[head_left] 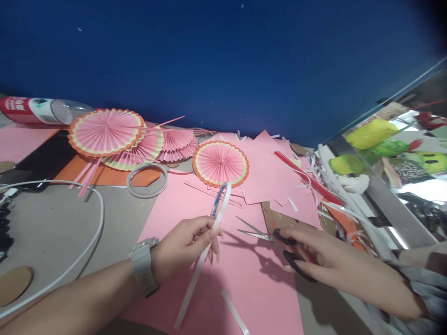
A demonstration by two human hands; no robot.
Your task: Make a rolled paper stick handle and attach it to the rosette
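Observation:
My left hand (185,246), with a grey watch on its wrist, pinches a small roll of white tape (220,201) held upright, and a long white strip (195,284) trails from it down over the pink paper sheet (244,288). My right hand (335,265) lies on the black handles of a pair of scissors (260,233) resting on the sheet, with the blades apart and pointing left. A short loose white strip (234,311) lies on the sheet near the front.
Several pleated pink paper fans (104,132) and one smaller fan (220,164) lie at the back, beside a tape ring (146,180). A spray can (31,110) lies far left. White cable (87,242) loops left. Paper scraps (314,181) pile up right, by a glass case (391,153).

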